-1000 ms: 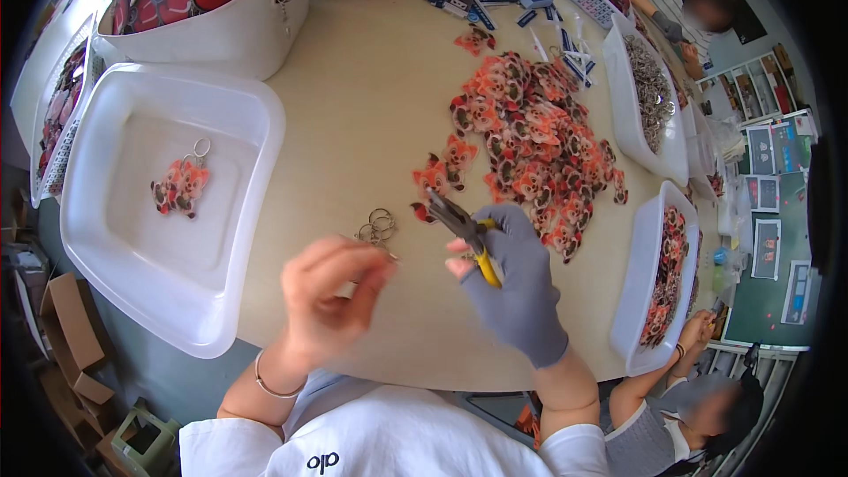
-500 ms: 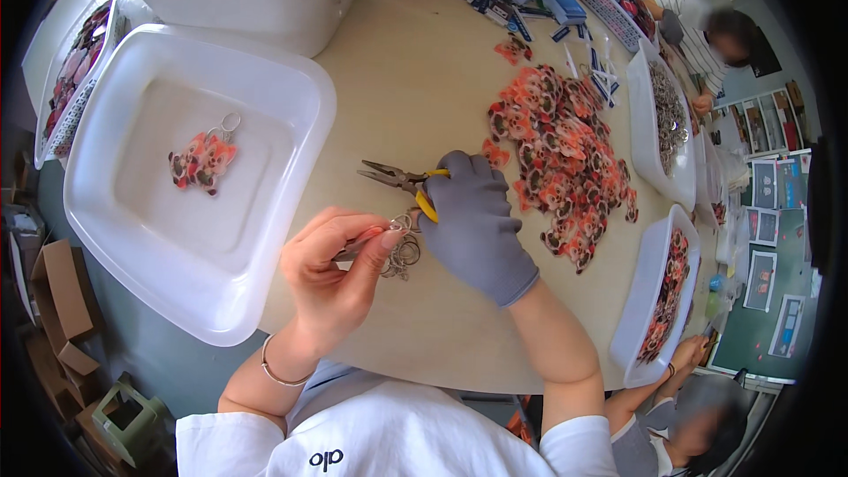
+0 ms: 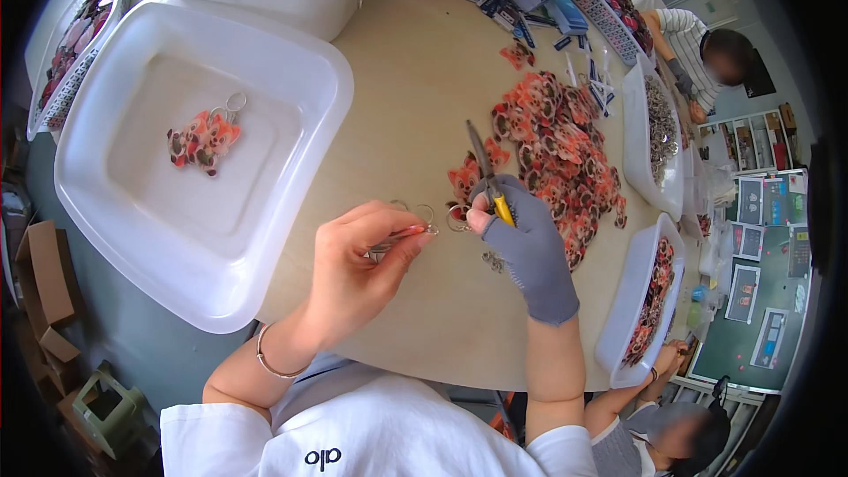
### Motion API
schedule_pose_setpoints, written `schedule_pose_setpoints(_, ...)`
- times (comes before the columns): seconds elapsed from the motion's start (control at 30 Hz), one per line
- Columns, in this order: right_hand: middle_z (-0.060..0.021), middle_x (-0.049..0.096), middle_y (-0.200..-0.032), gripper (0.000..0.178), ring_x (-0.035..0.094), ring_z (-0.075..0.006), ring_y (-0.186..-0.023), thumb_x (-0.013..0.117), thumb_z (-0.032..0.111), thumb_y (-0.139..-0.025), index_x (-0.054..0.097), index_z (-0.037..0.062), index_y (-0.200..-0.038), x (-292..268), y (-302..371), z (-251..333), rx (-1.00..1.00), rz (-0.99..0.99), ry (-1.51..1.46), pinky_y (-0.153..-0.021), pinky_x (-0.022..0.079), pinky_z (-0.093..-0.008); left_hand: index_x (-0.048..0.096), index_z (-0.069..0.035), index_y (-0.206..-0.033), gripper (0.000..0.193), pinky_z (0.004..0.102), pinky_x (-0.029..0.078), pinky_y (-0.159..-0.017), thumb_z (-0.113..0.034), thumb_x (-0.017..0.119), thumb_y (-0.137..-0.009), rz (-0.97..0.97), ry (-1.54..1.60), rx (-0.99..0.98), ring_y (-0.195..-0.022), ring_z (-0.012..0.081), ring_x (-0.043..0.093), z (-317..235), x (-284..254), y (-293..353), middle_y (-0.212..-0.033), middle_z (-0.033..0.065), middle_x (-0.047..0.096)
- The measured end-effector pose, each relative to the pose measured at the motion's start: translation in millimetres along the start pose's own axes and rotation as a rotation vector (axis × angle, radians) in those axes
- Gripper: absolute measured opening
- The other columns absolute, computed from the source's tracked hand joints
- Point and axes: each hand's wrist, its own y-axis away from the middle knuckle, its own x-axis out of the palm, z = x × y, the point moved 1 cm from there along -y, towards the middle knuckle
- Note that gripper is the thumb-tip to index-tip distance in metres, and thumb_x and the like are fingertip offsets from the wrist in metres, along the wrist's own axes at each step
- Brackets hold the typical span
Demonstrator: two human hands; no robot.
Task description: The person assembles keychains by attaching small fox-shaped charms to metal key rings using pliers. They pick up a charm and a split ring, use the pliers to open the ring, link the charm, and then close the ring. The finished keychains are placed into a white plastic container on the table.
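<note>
The left hand (image 3: 362, 256) has thumb and forefinger pressed together on a small metal piece (image 3: 431, 230), which sits right at the fingertips and pokes out toward the right hand; its long axis is too small to tell. The gloved right hand (image 3: 530, 243) is curled around the pliers (image 3: 483, 157), whose yellow handle lies in the grip; their nose sticks out beyond it, away from the person and leaning slightly left, the long axis running along that line. A metal ring (image 3: 449, 215) shows at the right thumb's tip, just left of that grip; whether it is pinched I cannot tell. Loose fox-like charms (image 3: 464, 178) lie just beyond the right thumb, and a larger pile (image 3: 552, 137) beyond the right fingers.
</note>
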Motion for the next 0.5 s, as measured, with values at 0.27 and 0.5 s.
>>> schedule_pose_setpoints(0.27,-0.0043,0.052,-0.095,0.011,0.051,-0.0098,-0.081,0.065,0.007,-0.081,0.058,0.0012,-0.086,5.2,21.4,15.4,-0.078,0.034,-0.017,-0.073,0.042,-0.0257,0.066,0.006,-0.088,0.008,0.0251,0.053,-0.065,0.001,0.069,-0.083,0.145,0.273,-0.134,-0.078,0.0135,0.063,-0.3,7.3,1.1,-0.098,0.0131,0.066)
schedule_pose_setpoints(0.5,-0.0141,0.055,-0.104,0.016,0.058,-0.0254,-0.093,0.070,0.006,-0.074,0.062,-0.0029,-0.085,3.5,23.6,10.1,-0.412,-0.020,0.442,-0.080,0.046,-0.0325,0.068,0.003,-0.086,0.012,0.0251,0.053,-0.059,0.007,0.070,-0.075,0.137,-0.133,0.247,-0.071,0.0181,0.066,-7.5,8.7,-3.3,-0.092,0.0099,0.069)
